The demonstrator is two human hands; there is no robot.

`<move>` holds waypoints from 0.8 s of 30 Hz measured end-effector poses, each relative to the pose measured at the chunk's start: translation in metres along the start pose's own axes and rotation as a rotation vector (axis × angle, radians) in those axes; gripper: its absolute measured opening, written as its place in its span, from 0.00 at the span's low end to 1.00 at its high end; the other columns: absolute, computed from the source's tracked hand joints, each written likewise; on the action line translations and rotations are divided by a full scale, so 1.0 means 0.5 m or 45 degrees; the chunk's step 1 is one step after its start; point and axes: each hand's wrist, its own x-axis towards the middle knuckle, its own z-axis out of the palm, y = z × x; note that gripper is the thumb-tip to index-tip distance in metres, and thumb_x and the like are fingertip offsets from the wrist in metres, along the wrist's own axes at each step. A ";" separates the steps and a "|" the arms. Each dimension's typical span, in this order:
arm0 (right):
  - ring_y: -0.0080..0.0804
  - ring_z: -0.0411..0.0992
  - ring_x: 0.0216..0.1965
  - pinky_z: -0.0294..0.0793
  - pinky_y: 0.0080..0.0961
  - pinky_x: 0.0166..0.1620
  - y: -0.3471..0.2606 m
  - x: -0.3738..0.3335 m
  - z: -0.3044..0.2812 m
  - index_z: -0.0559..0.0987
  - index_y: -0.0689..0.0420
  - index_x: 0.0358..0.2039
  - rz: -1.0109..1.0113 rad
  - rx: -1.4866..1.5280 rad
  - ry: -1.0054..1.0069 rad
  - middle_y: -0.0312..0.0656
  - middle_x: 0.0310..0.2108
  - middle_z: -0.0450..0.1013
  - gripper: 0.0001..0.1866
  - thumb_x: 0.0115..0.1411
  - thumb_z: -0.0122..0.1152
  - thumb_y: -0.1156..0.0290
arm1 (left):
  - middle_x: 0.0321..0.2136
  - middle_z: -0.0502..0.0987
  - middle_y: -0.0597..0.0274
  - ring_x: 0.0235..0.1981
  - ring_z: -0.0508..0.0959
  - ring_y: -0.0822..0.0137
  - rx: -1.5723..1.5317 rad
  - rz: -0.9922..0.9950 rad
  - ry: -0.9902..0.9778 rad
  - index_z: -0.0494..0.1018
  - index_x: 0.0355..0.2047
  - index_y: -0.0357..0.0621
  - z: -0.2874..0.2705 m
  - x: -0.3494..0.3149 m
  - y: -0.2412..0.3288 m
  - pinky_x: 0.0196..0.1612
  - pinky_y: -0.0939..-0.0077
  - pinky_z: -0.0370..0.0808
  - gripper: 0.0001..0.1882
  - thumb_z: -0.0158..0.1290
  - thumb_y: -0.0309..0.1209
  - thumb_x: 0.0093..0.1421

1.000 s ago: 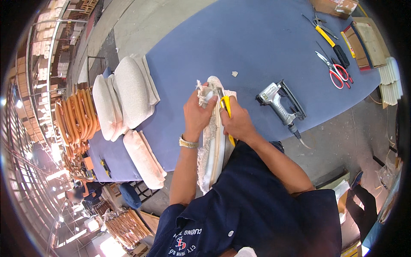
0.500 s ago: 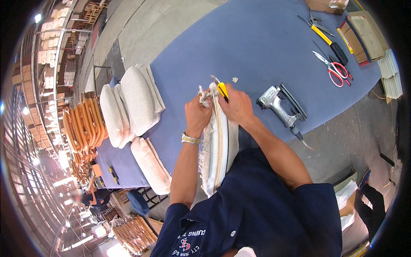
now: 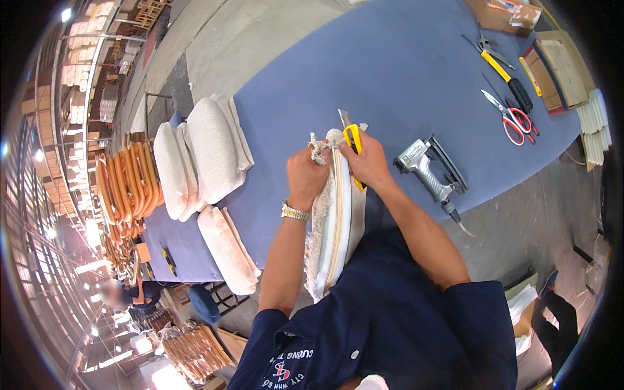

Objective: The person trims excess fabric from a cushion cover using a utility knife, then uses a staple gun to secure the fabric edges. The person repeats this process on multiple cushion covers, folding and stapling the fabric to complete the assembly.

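Observation:
A padded seat panel (image 3: 338, 218) stands on edge against my body, showing white foam and a pale wood layer between beige fabric faces. At its far end, my left hand (image 3: 307, 177) is closed on the frayed fabric edge (image 3: 318, 148). My right hand (image 3: 372, 164) grips a yellow utility knife (image 3: 353, 136) beside the same end. Its bare blade (image 3: 344, 117) points away from me, just past the panel's tip. A small pale scrap (image 3: 363, 127) lies by the knife.
On the blue table (image 3: 305, 71), a staple gun (image 3: 426, 169) with a hose lies right. Beyond it are red-handled scissors (image 3: 513, 123), a yellow-and-black tool (image 3: 507, 71) and a box (image 3: 552, 71). Padded panels (image 3: 214, 149) sit left, near stacked wooden frames (image 3: 130, 182). Another person (image 3: 146, 292) is at far left.
The knife has turned in my right hand, from slanting leftward to pointing more nearly straight away. My left hand keeps its hold on the fabric. The whole view has shifted slightly.

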 end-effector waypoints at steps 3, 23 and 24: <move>0.39 0.76 0.28 0.74 0.36 0.35 -0.001 -0.002 -0.009 0.77 0.61 0.41 0.197 0.166 -0.125 0.43 0.23 0.74 0.14 0.62 0.65 0.64 | 0.32 0.82 0.44 0.28 0.82 0.53 0.032 0.006 -0.008 0.81 0.47 0.40 -0.018 -0.008 0.016 0.33 0.65 0.78 0.16 0.61 0.34 0.61; 0.41 0.76 0.35 0.77 0.34 0.41 -0.105 -0.071 -0.068 0.78 0.56 0.53 -0.140 0.063 -0.138 0.45 0.38 0.74 0.22 0.58 0.69 0.70 | 0.39 0.83 0.58 0.31 0.82 0.75 -0.742 -0.287 0.207 0.70 0.58 0.34 -0.086 -0.155 0.113 0.35 0.80 0.77 0.21 0.44 0.39 0.76; 0.39 0.75 0.32 0.76 0.33 0.39 -0.104 -0.052 -0.058 0.79 0.56 0.50 -0.139 -0.014 -0.119 0.45 0.36 0.74 0.18 0.59 0.68 0.70 | 0.36 0.83 0.57 0.31 0.82 0.74 -0.571 -0.259 0.122 0.70 0.58 0.35 -0.088 -0.155 0.118 0.34 0.79 0.77 0.21 0.46 0.40 0.75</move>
